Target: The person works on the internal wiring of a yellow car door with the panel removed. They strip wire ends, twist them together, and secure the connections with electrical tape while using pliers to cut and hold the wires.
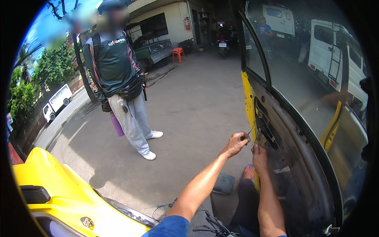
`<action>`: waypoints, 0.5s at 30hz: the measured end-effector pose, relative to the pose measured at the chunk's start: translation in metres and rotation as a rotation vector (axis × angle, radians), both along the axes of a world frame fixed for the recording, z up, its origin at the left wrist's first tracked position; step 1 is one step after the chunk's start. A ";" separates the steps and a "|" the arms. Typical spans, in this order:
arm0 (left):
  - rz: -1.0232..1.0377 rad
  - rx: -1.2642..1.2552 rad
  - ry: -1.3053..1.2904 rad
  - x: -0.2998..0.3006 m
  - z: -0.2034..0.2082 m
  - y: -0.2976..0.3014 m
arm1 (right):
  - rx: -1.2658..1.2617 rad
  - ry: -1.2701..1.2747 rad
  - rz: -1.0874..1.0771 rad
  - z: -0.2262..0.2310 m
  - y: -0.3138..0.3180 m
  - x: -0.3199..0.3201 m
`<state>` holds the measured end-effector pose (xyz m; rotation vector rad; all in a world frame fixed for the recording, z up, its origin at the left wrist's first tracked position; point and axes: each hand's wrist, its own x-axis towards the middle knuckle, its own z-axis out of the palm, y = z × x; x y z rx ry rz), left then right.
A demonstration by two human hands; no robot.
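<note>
Beside the yellow edge of an opened car door [294,158], in the head view, we hold our two hands close together but not clasped. Our left hand [236,143] pinches a thin dark wire [252,128] between thumb and fingers, just off the door's bare inner side. Our right hand [259,157] sits just below and to the right, at that same edge; we cannot tell whether its fingertips grip the wire too. Near the bottom of the view we see a bundle of black cables [215,228]. Yellow bodywork [65,197] fills the lower left. Well apart from us, a standing person [112,67] in grey trousers has a purple bottle [117,125] hanging at one side. Farther back stand a red stool [178,53] and a motorcycle [223,44].
</note>
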<state>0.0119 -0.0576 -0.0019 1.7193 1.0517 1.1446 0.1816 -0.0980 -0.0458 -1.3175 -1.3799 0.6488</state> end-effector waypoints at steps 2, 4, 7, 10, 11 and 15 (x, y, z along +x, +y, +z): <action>0.006 0.017 0.028 -0.001 -0.002 0.000 | -0.121 0.067 -0.010 0.003 -0.002 0.000; 0.023 -0.047 0.019 -0.003 -0.004 0.001 | -0.008 0.126 0.003 0.007 -0.005 -0.003; 0.019 -0.099 -0.012 -0.002 -0.009 0.004 | 0.105 0.140 -0.011 0.013 -0.011 -0.005; 0.015 -0.094 -0.027 0.001 -0.012 0.004 | 0.132 0.030 -0.022 0.015 -0.013 -0.002; 0.023 -0.114 -0.013 0.002 -0.013 0.002 | 0.153 -0.025 -0.024 0.014 -0.013 0.000; 0.005 -0.070 0.003 0.002 -0.008 -0.003 | 0.114 -0.183 -0.031 0.005 -0.008 0.004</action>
